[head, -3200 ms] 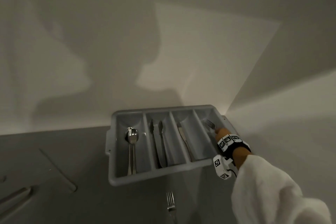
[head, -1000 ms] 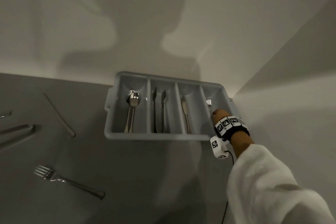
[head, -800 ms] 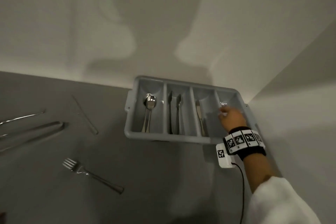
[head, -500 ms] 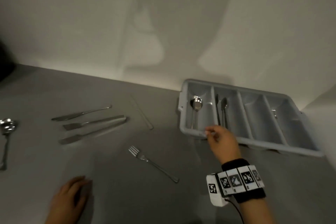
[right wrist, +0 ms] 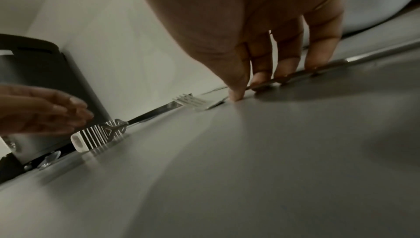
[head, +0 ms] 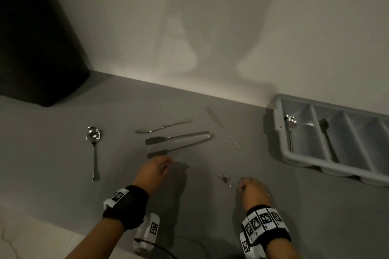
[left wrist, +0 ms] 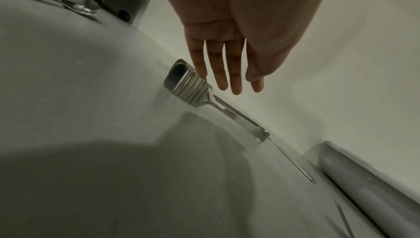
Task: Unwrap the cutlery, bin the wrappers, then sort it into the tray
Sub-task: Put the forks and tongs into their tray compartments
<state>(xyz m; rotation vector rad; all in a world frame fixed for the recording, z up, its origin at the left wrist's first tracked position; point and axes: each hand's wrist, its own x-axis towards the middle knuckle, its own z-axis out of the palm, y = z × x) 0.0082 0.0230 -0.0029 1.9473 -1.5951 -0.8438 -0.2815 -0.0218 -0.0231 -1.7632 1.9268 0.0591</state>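
Observation:
A steel fork point(head: 224, 177) lies on the grey counter, tines pointing away from me. My right hand point(head: 242, 186) is down on its handle; in the right wrist view the thumb and fingertips point(right wrist: 285, 70) pinch the handle against the counter behind the fork's tines point(right wrist: 193, 102). My left hand point(head: 166, 163) hovers with straight fingers over the near tip of the metal tongs point(head: 179, 143), whose ribbed tip point(left wrist: 188, 83) lies just under the fingers. The grey divided tray point(head: 280, 130) at the right holds a spoon point(head: 290, 130) in its left compartment and a dark utensil point(head: 327, 139) beside it.
A loose spoon point(head: 93, 139) lies at the left, a butter knife point(head: 164, 127) behind the tongs, and a table knife point(head: 224, 128) toward the tray. A black bin point(head: 31, 38) stands at the back left against the wall. A cable runs along the counter's near edge.
My view has swung left from the tray. My right hand left the tray and came down onto the fork's handle. My left hand came into view and reached forward to the tongs.

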